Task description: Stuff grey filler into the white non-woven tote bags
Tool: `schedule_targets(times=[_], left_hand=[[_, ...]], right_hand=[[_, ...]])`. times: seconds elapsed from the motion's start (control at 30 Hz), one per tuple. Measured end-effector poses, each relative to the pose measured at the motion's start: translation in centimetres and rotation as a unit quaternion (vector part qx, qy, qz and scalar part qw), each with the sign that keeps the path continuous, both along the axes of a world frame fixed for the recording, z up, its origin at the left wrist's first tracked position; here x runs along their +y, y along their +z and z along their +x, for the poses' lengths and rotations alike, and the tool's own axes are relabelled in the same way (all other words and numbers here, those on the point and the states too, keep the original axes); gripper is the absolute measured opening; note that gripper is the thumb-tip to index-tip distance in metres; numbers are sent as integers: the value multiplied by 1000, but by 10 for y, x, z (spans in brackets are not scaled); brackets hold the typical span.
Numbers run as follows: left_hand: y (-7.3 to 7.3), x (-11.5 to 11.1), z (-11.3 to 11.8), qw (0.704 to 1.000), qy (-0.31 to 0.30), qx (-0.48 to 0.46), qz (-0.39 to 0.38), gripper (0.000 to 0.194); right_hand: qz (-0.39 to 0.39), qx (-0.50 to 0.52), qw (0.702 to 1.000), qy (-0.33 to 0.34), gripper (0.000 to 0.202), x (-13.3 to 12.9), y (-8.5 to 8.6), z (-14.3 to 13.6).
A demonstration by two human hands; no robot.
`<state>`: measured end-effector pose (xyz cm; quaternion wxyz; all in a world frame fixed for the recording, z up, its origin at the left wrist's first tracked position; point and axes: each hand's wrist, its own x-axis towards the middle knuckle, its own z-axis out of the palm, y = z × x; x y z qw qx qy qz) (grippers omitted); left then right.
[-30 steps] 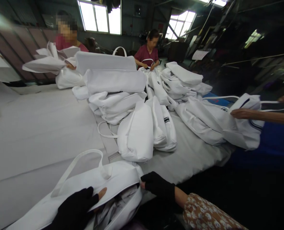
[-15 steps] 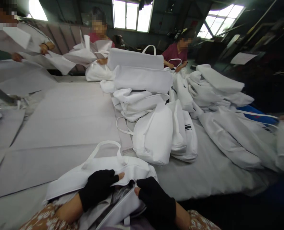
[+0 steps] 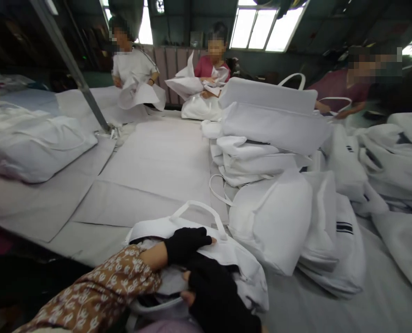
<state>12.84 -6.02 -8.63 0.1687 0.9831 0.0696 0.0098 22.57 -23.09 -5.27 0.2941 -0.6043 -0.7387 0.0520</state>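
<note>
A white handbag (image 3: 242, 261) with a strap handle lies at the table's near edge, its mouth gaping towards me and pale material showing inside. My left hand (image 3: 188, 245), in a black fingerless glove, grips the far side of the opening, thumb resting on the outer cloth below the handle (image 3: 201, 208). Close beside it, my right hand (image 3: 216, 291), gloved the same way, is closed at the right end of the opening with curled fingers. What lies under its palm is hidden. Both hands touch the bag.
White bags (image 3: 271, 222) lean together right of mine, below a tall stack of folded bags (image 3: 271, 125). Another white bag (image 3: 42, 143) lies at left near a metal post (image 3: 81, 78). Flat pale sheets (image 3: 157, 162) cover the table. Co-workers (image 3: 133, 69) handle material across it.
The view has swung left, so the scene sits further right. My hands have drawn closer together over the bag's opening, and the bag at left has come into sight.
</note>
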Motion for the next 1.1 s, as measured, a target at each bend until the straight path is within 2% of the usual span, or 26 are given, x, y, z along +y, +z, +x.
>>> schedule_targets(times=[0.07,0.1,0.2,0.27,0.33,0.43,0.57,0.63,0.7,0.83,0.9,1.0,1.1], left_hand=[[14,17,-9,1000,12,9,28,40],[22,28,-16,998,33,12,42,36],[42,57,-44,991,122,5,60,33],[46,65,-64,987,153,-3,58,32],[40,59,-80,986,160,-4,53,27],[23,30,-101,985,162,-37,51,23],[9,-10,-130,976,157,-145,48,28],[6,-20,-143,971,154,-172,59,39],[-1,-22,-150,969,156,-173,79,54],[-23,-13,-141,970,183,-120,104,77],[-34,-6,-128,974,184,-80,108,75],[-44,1,-110,977,182,-43,103,63],[-49,2,-103,975,184,-55,111,61]], right_hand=[[20,-13,999,32,27,20,-12,-26],[31,-24,999,28,29,25,-21,-34],[39,-52,998,-8,33,28,-49,-41],[32,-57,998,-17,38,24,-62,-38],[33,-59,998,-11,41,18,-71,-36],[19,-69,997,2,40,11,-86,-35],[32,-118,990,-68,32,11,-103,-36],[44,-142,986,-81,30,15,-101,-35],[45,-150,984,-84,31,18,-92,-33],[71,-156,975,-141,27,16,-65,-34],[75,-157,975,-137,28,11,-54,-37],[78,-167,979,-86,44,10,-44,-44],[94,-173,977,-84,34,17,-42,-46]])
